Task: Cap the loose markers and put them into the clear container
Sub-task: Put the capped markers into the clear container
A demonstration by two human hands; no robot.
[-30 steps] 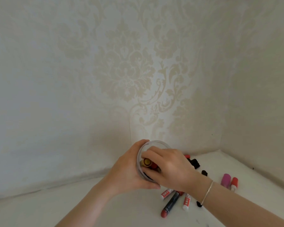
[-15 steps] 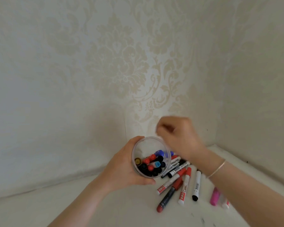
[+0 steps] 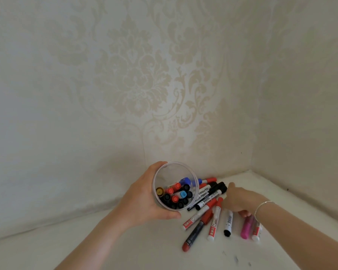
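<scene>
A clear, round plastic container (image 3: 158, 184) is gripped around its smooth wall by the left hand (image 3: 142, 199) and tilted so that its open mouth faces the camera, with capped markers (image 3: 177, 194) stood on end inside, caps toward the mouth. The loose markers (image 3: 213, 211), slender cylinders with red or black caps, are fanned on the white surface (image 3: 86, 240) just right of it, their long axes mostly running from near-left to far-right. Above them the right hand (image 3: 240, 199), with a thin metal bracelet (image 3: 261, 207) at the wrist, is lowered with fingers curled; whether anything is held cannot be told.

Bare tabletop (image 3: 86, 248) left (markers (image 3: 213, 211) right)
</scene>
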